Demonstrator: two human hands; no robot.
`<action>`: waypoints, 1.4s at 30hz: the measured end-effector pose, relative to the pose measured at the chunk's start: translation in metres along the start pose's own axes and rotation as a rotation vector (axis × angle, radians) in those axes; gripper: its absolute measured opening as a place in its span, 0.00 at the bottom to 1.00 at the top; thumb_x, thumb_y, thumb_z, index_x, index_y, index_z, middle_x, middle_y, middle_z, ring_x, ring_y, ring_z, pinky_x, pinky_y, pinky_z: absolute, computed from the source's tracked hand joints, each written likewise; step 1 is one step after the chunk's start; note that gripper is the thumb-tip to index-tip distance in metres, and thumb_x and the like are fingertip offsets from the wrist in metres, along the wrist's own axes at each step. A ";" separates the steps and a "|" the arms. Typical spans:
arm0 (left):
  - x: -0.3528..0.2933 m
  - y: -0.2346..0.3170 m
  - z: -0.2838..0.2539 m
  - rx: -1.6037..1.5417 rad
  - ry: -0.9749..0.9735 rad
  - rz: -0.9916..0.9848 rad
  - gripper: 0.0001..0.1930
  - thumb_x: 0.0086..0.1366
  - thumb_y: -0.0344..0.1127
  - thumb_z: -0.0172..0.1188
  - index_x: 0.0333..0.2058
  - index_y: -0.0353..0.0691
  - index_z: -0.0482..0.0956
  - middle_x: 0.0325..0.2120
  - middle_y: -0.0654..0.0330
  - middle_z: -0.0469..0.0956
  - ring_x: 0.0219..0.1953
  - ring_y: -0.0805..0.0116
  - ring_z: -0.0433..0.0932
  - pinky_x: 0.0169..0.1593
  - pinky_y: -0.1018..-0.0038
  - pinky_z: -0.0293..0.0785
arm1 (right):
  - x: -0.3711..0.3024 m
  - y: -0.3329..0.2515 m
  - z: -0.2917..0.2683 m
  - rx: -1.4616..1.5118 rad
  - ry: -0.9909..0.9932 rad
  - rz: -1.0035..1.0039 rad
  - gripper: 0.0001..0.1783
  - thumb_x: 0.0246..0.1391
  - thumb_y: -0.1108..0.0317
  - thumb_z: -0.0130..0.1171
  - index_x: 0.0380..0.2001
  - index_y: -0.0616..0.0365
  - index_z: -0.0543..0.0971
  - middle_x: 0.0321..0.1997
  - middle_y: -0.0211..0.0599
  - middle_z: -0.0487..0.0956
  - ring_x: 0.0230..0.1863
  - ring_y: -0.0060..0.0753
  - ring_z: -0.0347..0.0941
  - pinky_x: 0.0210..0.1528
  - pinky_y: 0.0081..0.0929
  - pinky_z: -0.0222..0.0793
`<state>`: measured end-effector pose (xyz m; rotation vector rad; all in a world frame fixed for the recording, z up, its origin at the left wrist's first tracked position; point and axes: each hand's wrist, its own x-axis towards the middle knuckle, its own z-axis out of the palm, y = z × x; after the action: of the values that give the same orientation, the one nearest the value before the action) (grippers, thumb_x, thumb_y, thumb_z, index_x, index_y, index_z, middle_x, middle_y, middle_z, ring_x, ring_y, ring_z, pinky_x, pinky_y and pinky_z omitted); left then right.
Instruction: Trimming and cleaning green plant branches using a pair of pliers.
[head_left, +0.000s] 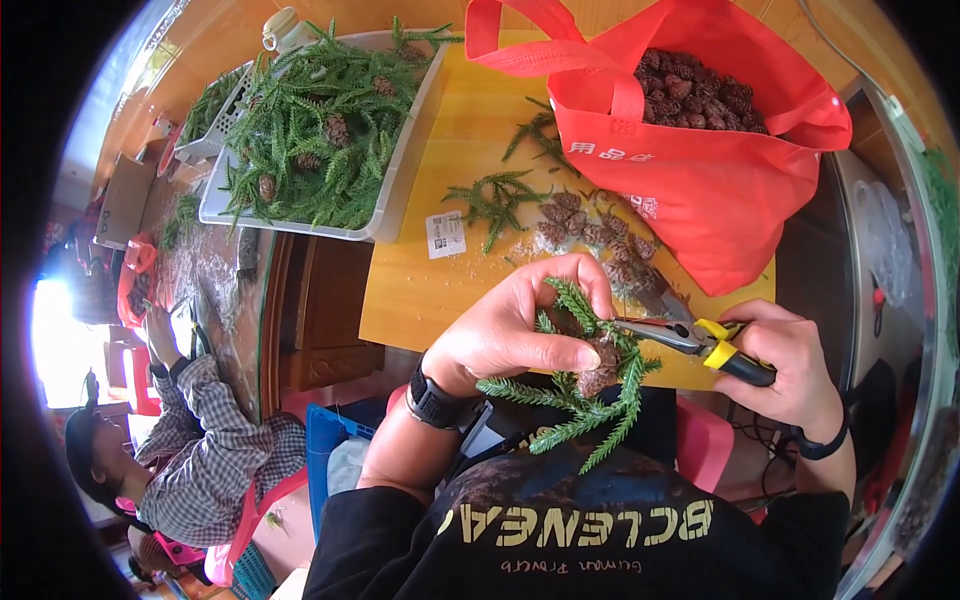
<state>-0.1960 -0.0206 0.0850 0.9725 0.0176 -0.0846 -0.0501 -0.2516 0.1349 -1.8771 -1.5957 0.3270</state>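
The left grip is grasping a green needled sprig with a brown pine cone at its middle, thumb pressing on the near side and index finger curling over the far side. It is holding the piece up just off the near edge of the worktop, probably so that the stem is facing the tool and the needles are hanging free. The right grip is closing around the yellow-and-black handles of the pliers, whose narrow nose is pointing left to the stem, right beside the left fingertips; whether the jaws are biting on anything is too small to tell. The two are meeting in front of the chest, seemingly for a steady, close view.

Farther off, a cluster of loose cones is lying mid-worktop, within easy reach. Left of it, loose sprigs are resting near a white label. At the far right, a red bag is standing open, keeping many more cones together. At the far left, a pale bin is holding heaped greenery with cones among it. Beyond, on the left, a co-worker in a checked shirt is sitting at another worktop.
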 end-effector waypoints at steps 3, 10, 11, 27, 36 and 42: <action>0.000 0.002 0.002 0.020 0.024 0.006 0.19 0.42 0.28 0.69 0.31 0.38 0.67 0.28 0.61 0.73 0.31 0.74 0.72 0.37 0.80 0.67 | -0.002 0.001 0.000 -0.035 0.008 -0.015 0.17 0.30 0.68 0.67 0.13 0.60 0.66 0.15 0.40 0.67 0.26 0.49 0.73 0.30 0.34 0.70; 0.003 0.004 0.015 0.395 0.251 0.170 0.17 0.45 0.25 0.66 0.32 0.39 0.69 0.30 0.66 0.72 0.33 0.80 0.70 0.39 0.82 0.67 | -0.002 -0.010 0.005 -0.082 0.072 0.134 0.17 0.31 0.71 0.66 0.12 0.60 0.64 0.13 0.41 0.64 0.22 0.48 0.69 0.27 0.34 0.68; 0.004 0.002 0.016 0.522 0.306 0.248 0.16 0.45 0.24 0.66 0.32 0.38 0.69 0.30 0.66 0.72 0.33 0.80 0.70 0.39 0.83 0.66 | -0.002 -0.010 0.007 -0.090 0.102 0.155 0.17 0.31 0.72 0.65 0.13 0.61 0.64 0.14 0.41 0.64 0.21 0.47 0.68 0.26 0.34 0.66; 0.009 0.006 0.015 0.950 0.388 0.381 0.13 0.46 0.25 0.66 0.29 0.37 0.71 0.26 0.62 0.74 0.32 0.75 0.73 0.37 0.80 0.69 | 0.003 -0.023 -0.001 0.020 -0.076 0.402 0.14 0.36 0.71 0.63 0.17 0.63 0.66 0.21 0.43 0.71 0.25 0.44 0.69 0.27 0.30 0.62; 0.005 -0.005 -0.005 0.015 0.062 0.094 0.21 0.41 0.32 0.70 0.30 0.39 0.65 0.26 0.62 0.72 0.29 0.75 0.70 0.34 0.81 0.67 | 0.004 -0.013 -0.003 0.171 -0.161 0.301 0.15 0.34 0.67 0.65 0.16 0.60 0.68 0.23 0.36 0.78 0.36 0.46 0.73 0.40 0.32 0.68; 0.004 -0.007 -0.003 -0.253 -0.005 -0.007 0.22 0.39 0.32 0.71 0.29 0.38 0.65 0.25 0.60 0.71 0.27 0.73 0.70 0.33 0.80 0.66 | 0.000 -0.001 0.007 0.201 -0.096 0.130 0.17 0.34 0.67 0.69 0.18 0.61 0.69 0.23 0.41 0.70 0.24 0.43 0.69 0.26 0.28 0.63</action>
<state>-0.1923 -0.0222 0.0777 0.7192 0.0269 -0.0886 -0.0546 -0.2490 0.1298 -1.8362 -1.4457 0.6198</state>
